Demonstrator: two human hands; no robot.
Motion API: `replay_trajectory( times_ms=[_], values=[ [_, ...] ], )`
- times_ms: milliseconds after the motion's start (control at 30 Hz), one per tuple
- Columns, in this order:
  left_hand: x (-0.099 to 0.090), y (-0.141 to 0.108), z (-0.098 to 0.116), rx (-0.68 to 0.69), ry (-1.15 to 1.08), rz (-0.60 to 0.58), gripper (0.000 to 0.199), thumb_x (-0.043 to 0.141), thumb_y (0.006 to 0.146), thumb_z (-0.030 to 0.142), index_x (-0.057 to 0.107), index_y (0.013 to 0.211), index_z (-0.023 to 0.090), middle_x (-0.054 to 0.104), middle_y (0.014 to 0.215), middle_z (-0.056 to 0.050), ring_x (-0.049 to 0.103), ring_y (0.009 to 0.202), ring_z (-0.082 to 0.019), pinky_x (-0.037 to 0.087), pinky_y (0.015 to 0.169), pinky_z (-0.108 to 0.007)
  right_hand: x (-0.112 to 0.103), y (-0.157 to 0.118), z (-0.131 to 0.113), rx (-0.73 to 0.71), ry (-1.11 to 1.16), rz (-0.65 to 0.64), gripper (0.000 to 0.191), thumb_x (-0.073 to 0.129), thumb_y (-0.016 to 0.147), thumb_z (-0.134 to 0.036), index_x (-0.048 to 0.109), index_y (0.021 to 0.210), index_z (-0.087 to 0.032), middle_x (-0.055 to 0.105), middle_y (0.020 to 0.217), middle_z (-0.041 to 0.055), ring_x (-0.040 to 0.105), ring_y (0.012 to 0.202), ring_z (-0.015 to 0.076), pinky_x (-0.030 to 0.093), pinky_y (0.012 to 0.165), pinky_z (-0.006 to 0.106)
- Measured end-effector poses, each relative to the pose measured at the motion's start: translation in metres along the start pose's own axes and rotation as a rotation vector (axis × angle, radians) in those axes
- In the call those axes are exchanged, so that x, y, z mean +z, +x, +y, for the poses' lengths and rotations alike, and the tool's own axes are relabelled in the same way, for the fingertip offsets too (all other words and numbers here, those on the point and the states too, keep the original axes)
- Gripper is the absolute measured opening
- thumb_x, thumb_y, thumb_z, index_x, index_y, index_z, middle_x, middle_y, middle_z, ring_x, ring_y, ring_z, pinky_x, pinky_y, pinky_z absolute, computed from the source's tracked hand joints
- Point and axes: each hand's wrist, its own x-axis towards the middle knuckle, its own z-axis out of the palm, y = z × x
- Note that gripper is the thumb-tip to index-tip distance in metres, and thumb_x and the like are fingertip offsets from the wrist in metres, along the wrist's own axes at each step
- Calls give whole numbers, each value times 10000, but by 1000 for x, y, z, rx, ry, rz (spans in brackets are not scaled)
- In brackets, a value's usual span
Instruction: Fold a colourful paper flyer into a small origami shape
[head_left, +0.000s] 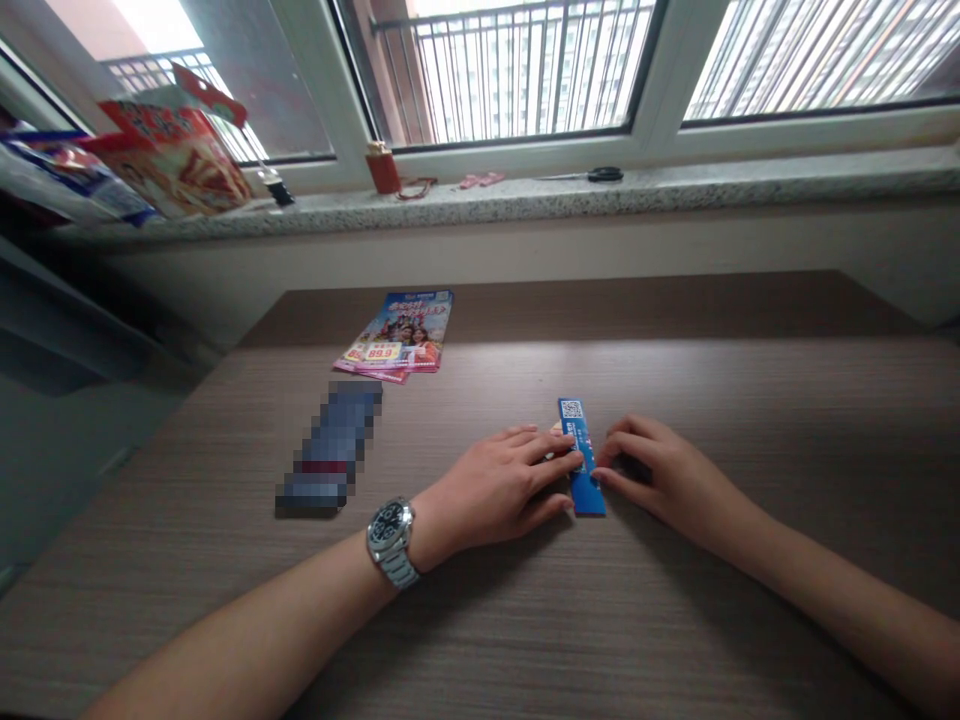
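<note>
A narrow folded flyer (587, 492), blue with a QR code at its far end, lies on the wooden table between my hands. My left hand (506, 480), with a metal wristwatch (391, 528) at the wrist, lies flat with fingers spread, its fingertips resting on the flyer's left part. A bit of lighter paper peeks out by those fingertips. At the flyer's right edge, my right hand (652, 465) has curled fingers and the thumb brought together in a pinch on the paper.
A stack of colourful flyers (405, 335) lies at the back left of the table (750, 400). Nearer is a dark pixelated phone-shaped object (330, 450). On the windowsill are snack bags (172, 150), a red bottle (383, 170) and scissors (600, 174).
</note>
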Motion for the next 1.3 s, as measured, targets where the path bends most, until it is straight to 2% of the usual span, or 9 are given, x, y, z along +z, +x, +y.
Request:
replay_trajectory(
  times_ms=[300, 567, 733, 833, 933, 1133, 1300],
  values=[
    [-1, 1, -1, -1, 10, -13, 462, 497, 1040, 413, 511, 1464, 230, 513, 1527, -77, 535, 1366, -277, 390, 1199, -468, 2, -13, -9, -18, -11, -54, 55, 667, 904, -195, 652, 860, -226, 633, 939, 67, 603, 877, 233, 506, 778, 385],
    [-1, 4, 1, 9, 7, -3, 391, 401, 1079, 303, 540, 1438, 235, 556, 1489, -74, 571, 1332, -248, 426, 1173, -460, 7, -3, -10, -33, -1, -18, 57, 658, 902, -187, 648, 856, -220, 632, 951, 69, 607, 881, 227, 516, 786, 380],
    [1, 4, 1, 3, 22, -7, 432, 379, 1084, 289, 457, 1507, 249, 533, 1510, -71, 545, 1357, -256, 425, 1171, -471, 13, 5, -12, -27, -1, 14, 58, 668, 892, -174, 652, 858, -219, 632, 955, 72, 609, 885, 228, 516, 781, 374],
    [2, 4, 1, 9, 23, -8, 417, 378, 1083, 280, 485, 1483, 231, 534, 1509, -75, 546, 1356, -257, 423, 1173, -468, 13, 6, -15, -29, 15, 19, 63, 674, 891, -173, 659, 853, -220, 633, 946, 70, 614, 877, 225, 516, 779, 369],
    [1, 4, 1, 11, 26, -8, 391, 385, 1081, 286, 536, 1436, 219, 534, 1510, -70, 547, 1354, -260, 415, 1181, -460, 13, 3, -17, -33, 29, -2, 66, 676, 893, -179, 656, 850, -225, 638, 956, 70, 614, 883, 224, 518, 783, 368],
    [-1, 5, -1, 3, 31, -21, 408, 389, 1081, 289, 518, 1462, 216, 534, 1510, -71, 548, 1351, -254, 409, 1188, -447, 13, -7, -24, -55, 38, -51, 65, 707, 873, -184, 668, 852, -231, 645, 998, 73, 612, 945, 249, 505, 834, 413],
    [-2, 4, -2, 9, 33, -15, 401, 400, 1078, 284, 527, 1454, 227, 537, 1507, -75, 563, 1340, -249, 412, 1186, -453, 9, -11, -22, -53, 86, -68, 65, 701, 889, -182, 671, 858, -231, 632, 989, 59, 616, 931, 223, 508, 816, 364]
  ],
)
